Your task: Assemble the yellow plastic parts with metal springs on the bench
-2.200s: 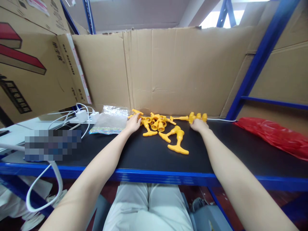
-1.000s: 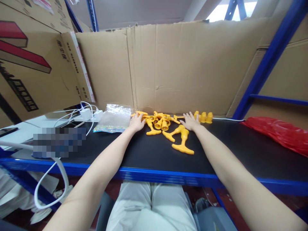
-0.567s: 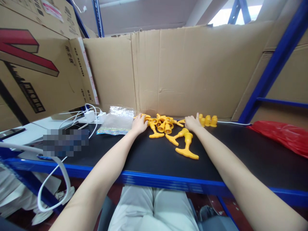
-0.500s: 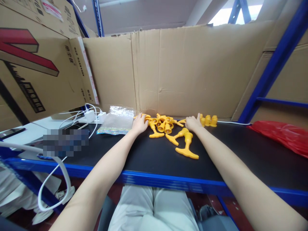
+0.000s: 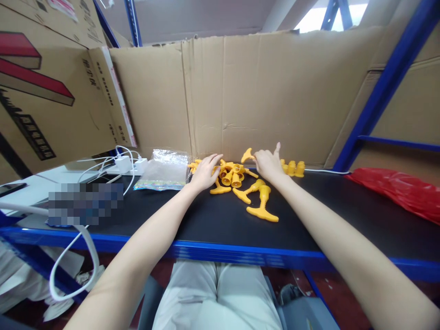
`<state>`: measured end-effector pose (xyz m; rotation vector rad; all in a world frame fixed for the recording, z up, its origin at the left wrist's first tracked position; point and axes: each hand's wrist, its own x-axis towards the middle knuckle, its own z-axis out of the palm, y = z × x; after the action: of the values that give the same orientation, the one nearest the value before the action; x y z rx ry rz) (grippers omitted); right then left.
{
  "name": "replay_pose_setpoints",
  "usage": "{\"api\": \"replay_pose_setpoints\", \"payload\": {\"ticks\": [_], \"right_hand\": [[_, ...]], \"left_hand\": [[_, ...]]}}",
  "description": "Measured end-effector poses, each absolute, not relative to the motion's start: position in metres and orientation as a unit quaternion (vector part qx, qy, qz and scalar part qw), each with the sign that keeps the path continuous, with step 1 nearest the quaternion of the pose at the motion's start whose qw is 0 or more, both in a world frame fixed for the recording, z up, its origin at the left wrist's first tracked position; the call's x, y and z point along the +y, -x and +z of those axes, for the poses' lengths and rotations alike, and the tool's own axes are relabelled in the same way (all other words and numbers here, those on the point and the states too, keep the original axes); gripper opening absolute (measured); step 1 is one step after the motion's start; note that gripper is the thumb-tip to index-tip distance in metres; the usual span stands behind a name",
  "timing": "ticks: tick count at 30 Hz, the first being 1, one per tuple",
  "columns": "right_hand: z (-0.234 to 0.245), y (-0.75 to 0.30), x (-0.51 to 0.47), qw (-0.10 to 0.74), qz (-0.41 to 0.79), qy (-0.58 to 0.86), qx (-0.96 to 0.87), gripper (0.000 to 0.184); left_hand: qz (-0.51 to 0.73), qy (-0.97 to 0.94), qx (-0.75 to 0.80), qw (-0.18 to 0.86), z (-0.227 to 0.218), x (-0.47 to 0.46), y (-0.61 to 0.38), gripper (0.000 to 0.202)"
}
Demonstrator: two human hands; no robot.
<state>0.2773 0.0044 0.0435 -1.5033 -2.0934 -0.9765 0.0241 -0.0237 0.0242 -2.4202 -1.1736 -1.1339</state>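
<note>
My left hand (image 5: 205, 173) reaches over the left part of a heap of yellow plastic pieces (image 5: 236, 168), fingers stretched out and apart. Cup-shaped ends and T-shaped handles show in the heap. In my right hand (image 5: 269, 165) is a yellow T-handle (image 5: 246, 156), held up above the table with its crossbar pointing left; the thumb sticks upward. The handle's other end is hidden by the fingers. Just right of that hand, several yellow cup-shaped pieces (image 5: 291, 168) stand in a row. Two T-handled pieces with cups, one nearer (image 5: 263, 206) and one behind it (image 5: 248, 190), lie in front.
A clear plastic bag (image 5: 164, 170) lies left of the heap, near white chargers and cables (image 5: 123, 164). A red plastic bag (image 5: 395, 188) rests at the right. Cardboard (image 5: 257, 101) walls the back of the black tabletop (image 5: 213, 224), which has a blue front edge (image 5: 240, 252).
My right hand has risen and moved slightly left, lifting the yellow T-handle. My left hand has shifted right over the heap, its fingers straightened. The camera view has turned slightly.
</note>
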Motion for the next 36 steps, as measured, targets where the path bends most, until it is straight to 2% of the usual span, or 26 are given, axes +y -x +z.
{"api": "replay_pose_setpoints", "payload": {"ticks": [4, 10, 24, 36], "right_hand": [[0.051, -0.257, -0.018, 0.187, -0.386, 0.419, -0.800, 0.027], [0.042, -0.238, -0.037, 0.186, -0.393, 0.320, -0.842, 0.031], [0.039, -0.249, -0.040, 0.242, -0.316, 0.383, -0.834, 0.027], [0.041, -0.250, -0.040, 0.232, -0.315, 0.390, -0.834, 0.019]], "left_hand": [[-0.369, 0.843, -0.381, 0.087, 0.031, -0.041, -0.036, 0.049], [-0.321, 0.842, -0.427, 0.074, 0.028, -0.046, -0.046, 0.041], [-0.307, 0.784, -0.525, 0.119, 0.036, -0.053, -0.057, 0.033], [-0.292, 0.774, -0.548, 0.122, 0.038, -0.052, -0.055, 0.030]]}}
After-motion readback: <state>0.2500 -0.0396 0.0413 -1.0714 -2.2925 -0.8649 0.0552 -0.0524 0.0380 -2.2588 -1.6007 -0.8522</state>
